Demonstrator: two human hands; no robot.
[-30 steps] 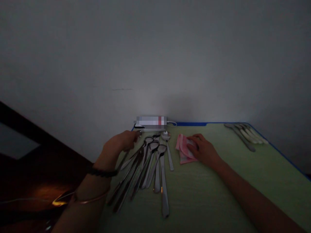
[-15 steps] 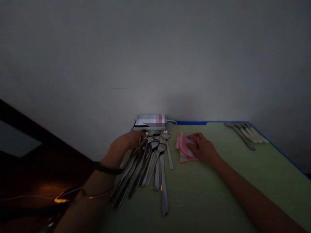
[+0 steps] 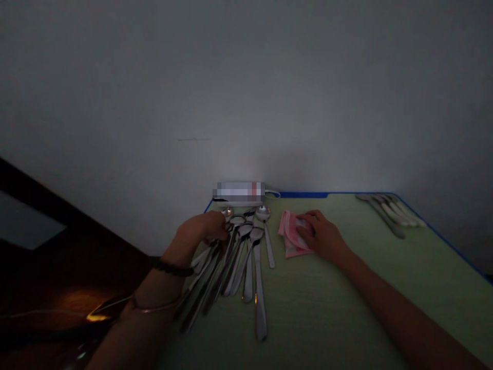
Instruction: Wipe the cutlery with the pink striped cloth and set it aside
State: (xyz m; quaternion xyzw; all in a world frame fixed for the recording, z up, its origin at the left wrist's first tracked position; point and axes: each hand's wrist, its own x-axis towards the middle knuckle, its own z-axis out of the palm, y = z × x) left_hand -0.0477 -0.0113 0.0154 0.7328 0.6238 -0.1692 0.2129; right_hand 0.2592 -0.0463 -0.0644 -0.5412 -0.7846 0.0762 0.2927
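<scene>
Several metal spoons [image 3: 246,257] lie in a fanned row on the green table [image 3: 331,303], bowls toward the wall. My left hand [image 3: 200,234] rests over the leftmost spoons, fingers curled down onto one near its bowl [image 3: 227,212]. A dark bead bracelet and a thin bangle circle that wrist. My right hand [image 3: 323,237] lies on a folded pink cloth [image 3: 291,235] just right of the spoons, fingers bent and pressing it to the table.
A second group of spoons [image 3: 391,213] lies at the far right corner. A white box [image 3: 239,192] with a cable sits against the wall. The table has a blue edge [image 3: 454,252]. Dark wooden furniture [image 3: 57,267] stands to the left.
My left hand slid a little right and forward along the leftmost spoons, nudging them closer together. My right hand and the cloth stayed where they were.
</scene>
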